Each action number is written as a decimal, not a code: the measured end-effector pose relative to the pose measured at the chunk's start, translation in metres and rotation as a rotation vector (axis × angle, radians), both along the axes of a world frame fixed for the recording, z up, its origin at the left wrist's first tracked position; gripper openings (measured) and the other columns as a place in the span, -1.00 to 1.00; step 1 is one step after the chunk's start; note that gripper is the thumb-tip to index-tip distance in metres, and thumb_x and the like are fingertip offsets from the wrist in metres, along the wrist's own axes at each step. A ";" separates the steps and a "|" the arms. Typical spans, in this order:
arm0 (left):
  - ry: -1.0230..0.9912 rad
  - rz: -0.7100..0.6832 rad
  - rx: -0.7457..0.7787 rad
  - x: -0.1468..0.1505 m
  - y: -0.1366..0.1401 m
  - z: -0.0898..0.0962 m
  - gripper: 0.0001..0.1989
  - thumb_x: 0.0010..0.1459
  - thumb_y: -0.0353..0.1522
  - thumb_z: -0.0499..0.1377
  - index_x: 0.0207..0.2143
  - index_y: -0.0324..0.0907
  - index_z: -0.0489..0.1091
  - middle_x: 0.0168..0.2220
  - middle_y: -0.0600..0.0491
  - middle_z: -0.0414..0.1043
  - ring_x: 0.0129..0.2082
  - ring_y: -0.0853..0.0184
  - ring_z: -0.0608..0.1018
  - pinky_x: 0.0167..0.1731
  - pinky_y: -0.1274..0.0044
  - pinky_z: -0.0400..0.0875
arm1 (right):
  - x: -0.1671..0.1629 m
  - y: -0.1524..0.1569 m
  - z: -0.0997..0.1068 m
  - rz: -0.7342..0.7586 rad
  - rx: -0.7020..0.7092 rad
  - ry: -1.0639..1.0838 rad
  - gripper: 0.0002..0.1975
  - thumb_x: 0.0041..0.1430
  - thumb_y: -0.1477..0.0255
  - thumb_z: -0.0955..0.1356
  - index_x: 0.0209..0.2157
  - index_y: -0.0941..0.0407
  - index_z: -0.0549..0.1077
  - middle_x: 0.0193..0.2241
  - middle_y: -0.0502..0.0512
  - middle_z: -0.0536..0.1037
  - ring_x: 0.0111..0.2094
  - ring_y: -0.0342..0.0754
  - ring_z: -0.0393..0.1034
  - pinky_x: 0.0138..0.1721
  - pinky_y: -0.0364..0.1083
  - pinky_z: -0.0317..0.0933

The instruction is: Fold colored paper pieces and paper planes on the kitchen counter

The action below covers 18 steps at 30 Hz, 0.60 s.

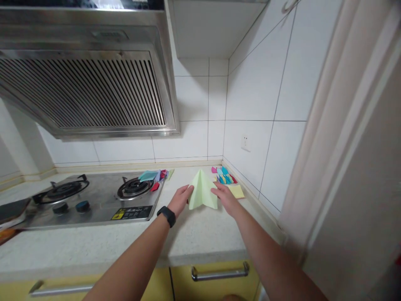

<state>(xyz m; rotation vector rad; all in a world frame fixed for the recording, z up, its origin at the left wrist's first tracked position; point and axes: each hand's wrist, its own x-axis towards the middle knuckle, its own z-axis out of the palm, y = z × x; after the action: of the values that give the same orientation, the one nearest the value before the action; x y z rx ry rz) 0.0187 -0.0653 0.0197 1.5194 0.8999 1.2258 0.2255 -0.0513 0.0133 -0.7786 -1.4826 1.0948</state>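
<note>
A pale green sheet of paper [203, 191] with creases is held up over the countertop, pointed at the top and folded down its middle. My left hand [181, 200] grips its left edge between thumb and fingers; a black band circles that wrist. On the opposite edge, my right hand [226, 196] pinches the paper the same way. Just behind my right hand lies a yellow pad of paper [237, 192]. Several small colourful folded paper pieces [224, 175] lie beyond it by the wall.
To the left is a steel gas stove [100, 209] with two burners. More folded papers [149, 175] rest over its right burner and edge. A slanted range hood [94, 92] hangs above. Tiled wall [250, 104] bounds the right side, and a drawer handle [219, 274] juts out below the counter.
</note>
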 end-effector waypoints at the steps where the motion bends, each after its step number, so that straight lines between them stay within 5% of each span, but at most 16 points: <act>1: 0.007 -0.012 0.011 0.002 0.006 -0.001 -0.52 0.10 0.01 0.09 -0.36 -0.26 0.39 -0.50 0.08 0.32 -0.54 0.43 0.34 -0.57 0.63 0.18 | 0.006 0.004 0.000 -0.009 0.019 -0.015 -0.69 0.01 0.30 0.36 -0.20 0.14 0.50 -0.25 0.07 0.51 -0.20 -0.01 0.37 -0.14 -0.06 0.19; 12: 0.033 0.007 0.058 -0.022 0.080 0.004 -0.61 0.11 -0.05 0.12 -0.39 -0.23 0.39 -0.54 0.13 0.26 -0.57 0.44 0.30 -0.60 0.62 0.15 | 0.007 0.079 0.030 -0.012 0.041 -0.203 -0.78 0.00 0.31 0.36 -0.32 0.12 0.51 -0.35 0.05 0.50 -0.29 -0.02 0.36 -0.24 -0.07 0.20; 18: -0.001 0.075 0.056 -0.037 0.090 -0.019 -0.63 0.13 -0.08 0.12 -0.48 -0.22 0.34 -0.57 0.16 0.22 -0.58 0.46 0.27 -0.57 0.62 0.12 | -0.011 0.092 0.009 0.020 -0.021 -0.162 -0.83 0.05 0.30 0.33 -0.38 0.11 0.45 -0.48 -0.02 0.45 -0.41 -0.07 0.33 -0.36 -0.12 0.17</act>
<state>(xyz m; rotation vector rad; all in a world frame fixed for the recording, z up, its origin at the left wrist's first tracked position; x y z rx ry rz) -0.0188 0.0247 0.0004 1.5407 0.9366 1.3150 0.2144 0.0405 0.0223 -0.8859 -1.6192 1.0851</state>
